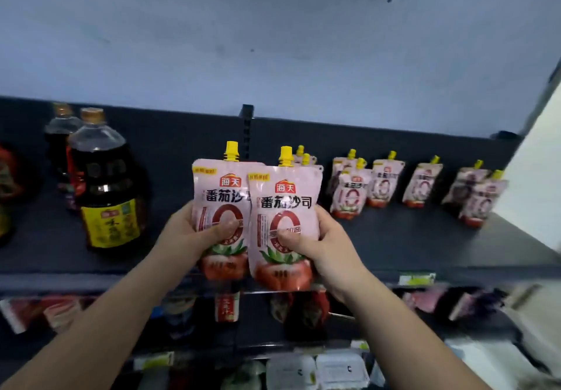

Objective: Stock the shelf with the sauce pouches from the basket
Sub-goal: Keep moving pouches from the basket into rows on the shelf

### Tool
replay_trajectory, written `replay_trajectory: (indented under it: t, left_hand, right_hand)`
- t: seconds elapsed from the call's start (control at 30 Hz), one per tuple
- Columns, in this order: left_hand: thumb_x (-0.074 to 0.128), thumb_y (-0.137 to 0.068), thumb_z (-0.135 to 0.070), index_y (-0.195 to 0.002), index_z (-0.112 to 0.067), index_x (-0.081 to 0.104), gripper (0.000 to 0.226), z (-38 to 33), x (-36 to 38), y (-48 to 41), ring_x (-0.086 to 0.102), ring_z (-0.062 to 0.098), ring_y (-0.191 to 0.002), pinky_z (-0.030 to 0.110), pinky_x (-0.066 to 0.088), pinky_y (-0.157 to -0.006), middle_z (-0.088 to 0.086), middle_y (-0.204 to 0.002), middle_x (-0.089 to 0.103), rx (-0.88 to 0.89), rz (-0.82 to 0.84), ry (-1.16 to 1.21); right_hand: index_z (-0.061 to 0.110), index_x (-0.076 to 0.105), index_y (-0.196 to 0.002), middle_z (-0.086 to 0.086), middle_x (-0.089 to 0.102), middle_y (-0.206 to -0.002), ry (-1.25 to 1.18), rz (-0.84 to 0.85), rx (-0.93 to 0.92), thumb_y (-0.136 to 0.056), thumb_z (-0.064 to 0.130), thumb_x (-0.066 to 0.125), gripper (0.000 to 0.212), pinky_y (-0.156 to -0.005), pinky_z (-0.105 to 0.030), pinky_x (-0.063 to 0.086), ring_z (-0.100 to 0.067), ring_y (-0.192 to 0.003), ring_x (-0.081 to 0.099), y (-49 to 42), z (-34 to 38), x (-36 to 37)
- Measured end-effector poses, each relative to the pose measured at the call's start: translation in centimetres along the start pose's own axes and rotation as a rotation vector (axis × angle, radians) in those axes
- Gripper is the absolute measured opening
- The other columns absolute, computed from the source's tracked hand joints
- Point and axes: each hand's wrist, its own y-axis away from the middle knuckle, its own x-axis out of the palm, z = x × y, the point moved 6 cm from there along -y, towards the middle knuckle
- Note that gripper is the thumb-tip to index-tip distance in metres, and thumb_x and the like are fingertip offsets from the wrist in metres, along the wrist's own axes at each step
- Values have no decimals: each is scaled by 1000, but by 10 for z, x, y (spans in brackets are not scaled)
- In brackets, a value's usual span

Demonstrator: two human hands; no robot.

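Above the shelf edge: one pouch in each hand

Over the front edge of the dark shelf (pixel 409 237), your left hand (pixel 188 231) grips one tomato sauce pouch (pixel 217 189) and your right hand (pixel 318 247) grips a second pouch (pixel 285 201) that overlaps it. Both are upright, yellow caps up. More stocked pouches (pixel 352 192) stand on the shelf to the right; a large yellow-labelled bottle (pixel 106 195) stands at the left.
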Motion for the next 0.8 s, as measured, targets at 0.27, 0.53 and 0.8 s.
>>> replay_trajectory:
  t: [0.27, 0.53, 0.8]
  left_hand:
    - [92, -57, -28, -112, -30, 64, 62, 20, 165, -71, 73, 20, -100, 33, 61, -79, 1, -111, 76, -36, 391, -110]
    - [90, -56, -18, -107, -25, 61, 60, 63, 271, -156, 74, 8, -90, 31, 62, -74, -11, -100, 77, -116, 520, -128]
    - [90, -61, -16, -109, -23, 62, 56, 108, 337, -209, 74, 12, -94, 23, 60, -68, -5, -103, 78, -130, 504, -38]
  right_hand:
    - [28, 70, -108, -8, 76, -110, -22, -247, -34, -65, 29, 89, 47, -74, -32, 60, -27, -99, 74, 18, 7, -147]
    - [23, 70, -108, -9, 76, -110, 61, -459, -39, -67, 23, 90, 45, -78, -34, 60, -28, -100, 73, -10, -3, -260]
    - [9, 62, -116, -11, 76, -107, -32, -493, -19, -72, 8, 78, 46, -70, -29, 60, -28, -95, 75, -39, -32, -340]
